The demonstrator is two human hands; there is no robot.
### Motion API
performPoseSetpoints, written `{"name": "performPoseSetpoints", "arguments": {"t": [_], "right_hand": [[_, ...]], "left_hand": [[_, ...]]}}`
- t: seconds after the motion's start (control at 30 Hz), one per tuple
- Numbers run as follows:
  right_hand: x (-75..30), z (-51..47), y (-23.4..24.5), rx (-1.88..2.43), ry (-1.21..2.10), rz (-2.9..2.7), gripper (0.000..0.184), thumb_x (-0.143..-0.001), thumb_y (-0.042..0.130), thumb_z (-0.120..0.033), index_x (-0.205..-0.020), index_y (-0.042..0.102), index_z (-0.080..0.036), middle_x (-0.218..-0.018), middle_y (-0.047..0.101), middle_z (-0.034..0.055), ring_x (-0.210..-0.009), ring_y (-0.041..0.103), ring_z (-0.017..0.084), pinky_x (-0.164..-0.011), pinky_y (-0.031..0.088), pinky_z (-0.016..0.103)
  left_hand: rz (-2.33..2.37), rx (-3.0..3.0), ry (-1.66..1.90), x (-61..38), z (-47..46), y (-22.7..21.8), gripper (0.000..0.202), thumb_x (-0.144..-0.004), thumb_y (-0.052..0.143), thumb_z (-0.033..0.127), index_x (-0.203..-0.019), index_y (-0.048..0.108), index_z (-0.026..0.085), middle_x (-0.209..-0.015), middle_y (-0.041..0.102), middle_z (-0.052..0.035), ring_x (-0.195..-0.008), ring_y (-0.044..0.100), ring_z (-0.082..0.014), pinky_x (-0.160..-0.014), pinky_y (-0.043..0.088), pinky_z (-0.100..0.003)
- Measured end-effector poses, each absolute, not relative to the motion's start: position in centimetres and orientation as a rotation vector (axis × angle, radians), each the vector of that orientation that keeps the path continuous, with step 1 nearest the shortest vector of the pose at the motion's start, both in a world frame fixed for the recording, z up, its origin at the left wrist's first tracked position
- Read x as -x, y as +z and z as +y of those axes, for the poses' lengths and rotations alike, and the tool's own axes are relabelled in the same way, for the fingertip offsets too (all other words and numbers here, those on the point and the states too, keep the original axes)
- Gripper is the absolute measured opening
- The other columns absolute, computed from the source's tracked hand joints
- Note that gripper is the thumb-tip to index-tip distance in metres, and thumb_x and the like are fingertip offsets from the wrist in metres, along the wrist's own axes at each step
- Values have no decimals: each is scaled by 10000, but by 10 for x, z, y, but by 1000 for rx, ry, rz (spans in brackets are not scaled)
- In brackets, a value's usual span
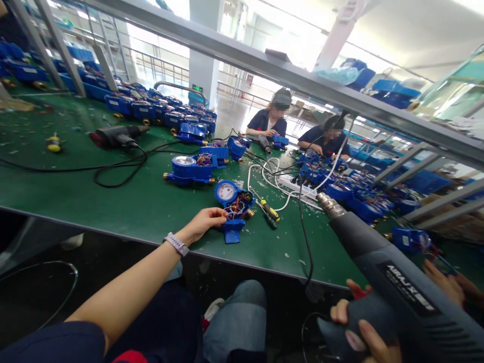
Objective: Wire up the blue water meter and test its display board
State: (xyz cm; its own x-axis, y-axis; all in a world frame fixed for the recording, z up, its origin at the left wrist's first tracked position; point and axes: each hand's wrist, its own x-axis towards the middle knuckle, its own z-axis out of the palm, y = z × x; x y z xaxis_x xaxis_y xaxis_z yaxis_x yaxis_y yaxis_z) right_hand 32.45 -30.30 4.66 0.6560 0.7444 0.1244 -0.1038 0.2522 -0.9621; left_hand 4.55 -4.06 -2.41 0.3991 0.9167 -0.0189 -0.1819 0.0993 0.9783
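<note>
An opened blue water meter [232, 201] with a round dial and loose coloured wires lies near the front edge of the green table [113, 201]. My left hand [202, 223] rests against its left side, fingers curled on the housing. My right hand [361, 327], at the bottom right, grips the handle of a dark grey heat gun [393, 282]. Its metal nozzle [329, 205] points up and left toward the meter, still apart from it.
A yellow-handled screwdriver [269, 209] lies right of the meter. Another open meter [189, 169], a second heat gun [115, 136], black cables and a white power strip [298, 186] lie on the table. Several blue meters fill the back. Two people sit working across the table.
</note>
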Motion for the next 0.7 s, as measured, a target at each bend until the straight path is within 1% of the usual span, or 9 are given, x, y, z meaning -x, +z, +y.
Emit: {"name": "performPoseSetpoints", "arguments": {"t": [0.07,0.13,0.2,0.33,0.47,0.6,0.7], "right_hand": [[-303,-295,38,1172,703,-719,471,-738,704,-312,-1193,583,-327,-801,626,34,-573,525,161,-528,494,315],[-284,-288,31,1207,764,-778,439,-760,695,-342,-1185,592,-303,-723,614,23,-555,528,166,-515,476,305],[-266,-281,26,1243,763,-805,420,-760,696,-343,-1165,608,-275,-679,600,17,-556,536,173,-507,462,296],[-240,-272,18,1275,760,-859,374,-773,680,-357,-1127,635,-245,-669,605,22,-579,546,184,-523,464,304],[-233,-271,15,1286,739,-892,382,-773,680,-375,-1124,642,-229,-672,613,26,-580,551,181,-549,479,315],[-244,-280,20,1321,786,-893,378,-757,677,-415,-1092,653,-243,-649,611,30,-520,538,185,-444,439,291],[-252,-292,28,1384,826,-915,369,-727,683,-477,-1038,668,-278,-616,612,28,-485,550,213,-396,432,316]], "left_hand": [[783,-1203,986,-48,-43,-24,321,-569,815,331,-782,667,143,-757,676,-17,-691,598,-136,-697,475,-275],[782,-1211,1031,-50,-43,-24,310,-589,804,342,-777,654,147,-761,674,-10,-727,601,-142,-738,475,-284],[783,-1210,1058,-52,-42,-23,316,-623,784,367,-799,643,145,-764,675,-14,-733,606,-146,-742,475,-290],[782,-1191,1059,-56,-40,-23,343,-641,773,374,-835,614,140,-723,661,-7,-660,599,-129,-658,465,-266],[790,-1171,1064,-57,-40,-24,350,-677,746,395,-871,598,144,-709,650,1,-623,581,-109,-595,434,-231],[807,-1145,1075,-58,-39,-25,362,-695,727,439,-857,579,152,-673,626,18,-586,546,-93,-561,403,-212],[807,-1119,1087,-61,-39,-26,380,-703,720,473,-852,574,155,-662,627,19,-561,529,-86,-537,379,-204]]}}
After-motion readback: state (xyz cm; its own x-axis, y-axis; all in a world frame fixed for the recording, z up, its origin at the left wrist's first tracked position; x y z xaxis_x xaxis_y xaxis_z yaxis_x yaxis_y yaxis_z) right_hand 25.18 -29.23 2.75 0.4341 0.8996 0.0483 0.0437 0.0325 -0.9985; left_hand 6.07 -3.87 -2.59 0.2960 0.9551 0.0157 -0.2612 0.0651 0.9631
